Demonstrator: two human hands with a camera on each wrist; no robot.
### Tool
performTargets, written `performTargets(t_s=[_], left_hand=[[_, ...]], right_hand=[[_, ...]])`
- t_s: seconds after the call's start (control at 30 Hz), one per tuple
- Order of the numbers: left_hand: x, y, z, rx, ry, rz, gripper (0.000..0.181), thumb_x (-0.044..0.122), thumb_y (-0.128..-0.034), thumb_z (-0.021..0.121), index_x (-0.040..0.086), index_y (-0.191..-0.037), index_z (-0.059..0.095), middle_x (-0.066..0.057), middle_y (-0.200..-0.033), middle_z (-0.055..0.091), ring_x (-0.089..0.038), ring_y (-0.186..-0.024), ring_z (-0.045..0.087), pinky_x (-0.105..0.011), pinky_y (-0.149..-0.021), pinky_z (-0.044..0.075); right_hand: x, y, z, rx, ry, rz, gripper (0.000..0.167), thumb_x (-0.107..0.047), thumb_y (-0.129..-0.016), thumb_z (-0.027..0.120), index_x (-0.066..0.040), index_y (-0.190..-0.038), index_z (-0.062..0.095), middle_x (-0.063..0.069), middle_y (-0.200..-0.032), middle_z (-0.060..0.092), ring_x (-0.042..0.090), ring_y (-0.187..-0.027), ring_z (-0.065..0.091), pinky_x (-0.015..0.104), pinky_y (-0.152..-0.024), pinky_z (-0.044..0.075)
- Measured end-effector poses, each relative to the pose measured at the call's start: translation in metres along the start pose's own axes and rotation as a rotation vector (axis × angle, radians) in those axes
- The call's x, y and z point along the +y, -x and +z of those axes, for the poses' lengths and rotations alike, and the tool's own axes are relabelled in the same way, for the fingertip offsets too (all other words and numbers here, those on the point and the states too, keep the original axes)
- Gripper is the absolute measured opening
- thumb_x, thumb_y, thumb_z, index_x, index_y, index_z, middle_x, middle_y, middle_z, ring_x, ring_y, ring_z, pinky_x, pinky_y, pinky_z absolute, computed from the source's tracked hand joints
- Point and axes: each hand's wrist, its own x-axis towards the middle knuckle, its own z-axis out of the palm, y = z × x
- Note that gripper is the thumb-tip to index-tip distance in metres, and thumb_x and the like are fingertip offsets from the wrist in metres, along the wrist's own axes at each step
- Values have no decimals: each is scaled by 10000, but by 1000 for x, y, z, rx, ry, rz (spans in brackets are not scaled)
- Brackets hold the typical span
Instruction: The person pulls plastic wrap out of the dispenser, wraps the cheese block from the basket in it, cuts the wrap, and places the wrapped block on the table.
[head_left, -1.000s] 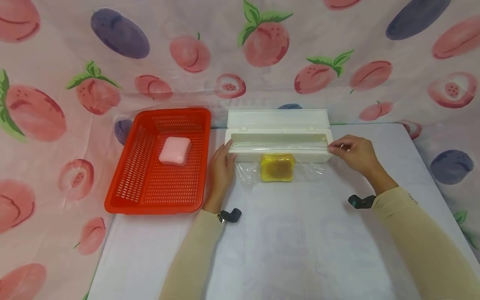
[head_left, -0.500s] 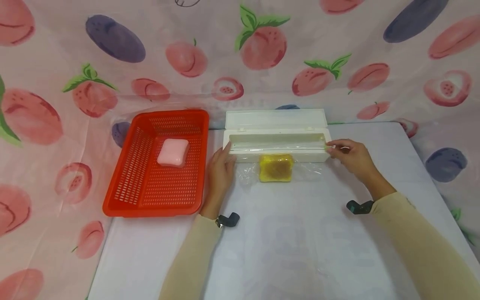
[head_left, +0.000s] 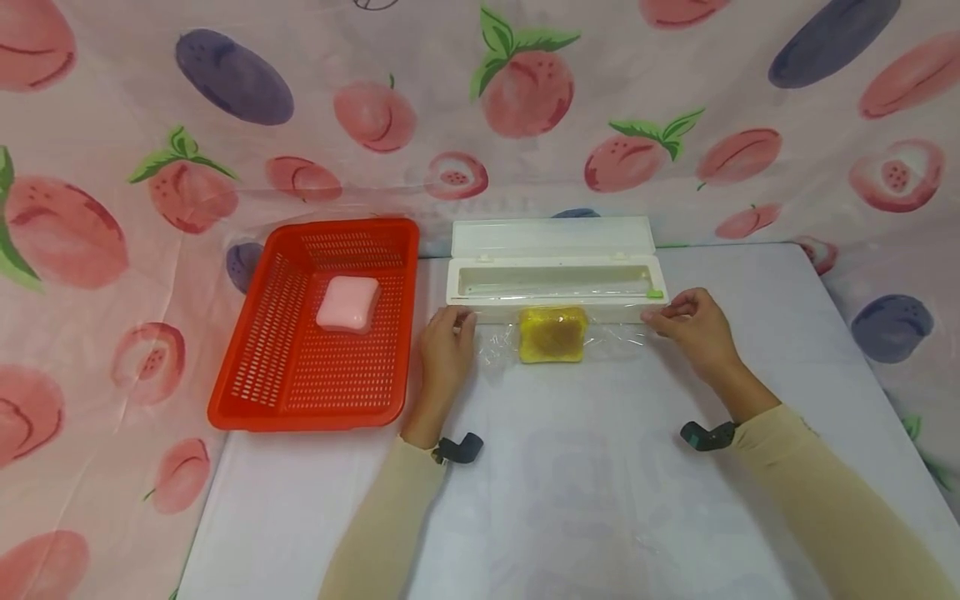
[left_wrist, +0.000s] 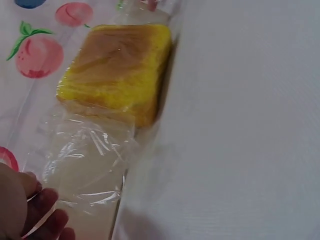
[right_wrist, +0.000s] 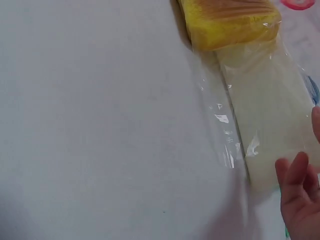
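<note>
A yellow, brown-topped slice of toast point(head_left: 552, 335) lies under clear cling film point(head_left: 611, 335) at the front of a white cling film dispenser point(head_left: 555, 313). The dispenser's lid point(head_left: 553, 237) stands raised, and a green slider point(head_left: 655, 293) sits at its right end. My left hand point(head_left: 446, 350) is at the box's front left corner, fingers bent near the film's edge. At the front right corner is my right hand point(head_left: 697, 333). Its thumb and fingers point(right_wrist: 295, 172) stand apart in the right wrist view, close to the film's end.
A red plastic basket point(head_left: 408, 333) stands left of my left hand, with a pink, slice-shaped piece point(head_left: 348, 303) in it. A fruit-print cloth point(head_left: 300, 200) hangs behind the white-covered table point(head_left: 570, 483).
My right hand has moved from the slider to the box's front right corner, uncovering the green slider. My left hand has slid down from the box's top left to its front corner.
</note>
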Motion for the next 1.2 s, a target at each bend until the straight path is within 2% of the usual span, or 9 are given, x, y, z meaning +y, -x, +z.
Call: performTargets(t_s=[0.1,0.23,0.4,0.57,0.7,0.9,0.97,1.1,1.2], left_hand=[[0,0,-1,-48,105,-62,214,287,-1035,608,140,-1157,704,-40,-1078,753,-195,-965,698,-364,-862,595],[-2,-2,-2,-103,270,-123,164,262,-1027,627,149,-1109,711,-22,-1049,768,-192,-1032,716,-405,-914,587],[-5,-2,-4,-155,407,-125,134,175,-1028,619,76,-1084,690,-94,-1019,776,-222,-1020,735,-395,-915,579],[-6,0,-5,-173,422,-128,112,162,-1035,602,80,-1060,673,-95,-1010,780,-216,-1020,724,-320,-848,542],[-6,1,-5,-168,426,-125,113,154,-1036,596,65,-1036,666,-110,-1011,783,-232,-1026,722,-285,-821,510],[-6,3,-5,-176,428,-117,118,158,-1031,607,54,-1026,662,-124,-1008,788,-241,-1029,731,-249,-777,490],[-5,4,-4,-179,423,-118,115,163,-1031,608,62,-1029,663,-114,-1006,790,-235,-1030,731,-246,-773,490],[-4,5,-4,-183,412,-133,119,182,-1034,606,79,-1030,665,-92,-1000,790,-220,-1020,728,-267,-797,503],[-4,6,-4,-194,403,-151,118,193,-1035,606,90,-1025,664,-80,-1014,789,-216,-1024,727,-283,-822,513]], right_hand=[[1,1,3,-7,-70,4,477,-285,-888,810,-83,-1129,451,-25,-1020,551,-27,-817,614,168,-758,583],[2,4,4,-18,-132,19,404,-216,-896,803,-69,-1087,479,-74,-954,553,-26,-808,592,140,-745,567],[1,8,5,-44,-234,26,351,-122,-892,796,-57,-1074,502,-111,-885,610,-16,-793,626,132,-730,560],[2,11,3,-80,-319,35,346,-101,-899,784,-48,-1103,509,-148,-890,710,-6,-826,688,141,-769,570],[6,11,1,-91,-291,38,342,-145,-913,775,-73,-1130,521,-186,-893,730,-29,-846,702,137,-793,568],[14,12,-2,-113,-381,1,347,-23,-911,745,-5,-1213,576,-123,-868,735,-12,-817,713,139,-780,571],[15,12,-2,-117,-352,-13,356,-25,-914,743,-28,-1244,611,-126,-868,726,-14,-807,708,136,-771,569],[17,13,-2,-109,-222,-41,351,-59,-937,727,-126,-1275,660,-152,-866,682,-19,-789,665,126,-735,552],[19,14,-2,-110,-160,-80,384,-16,-946,696,-120,-1311,646,-132,-854,645,-7,-765,614,129,-687,525]])
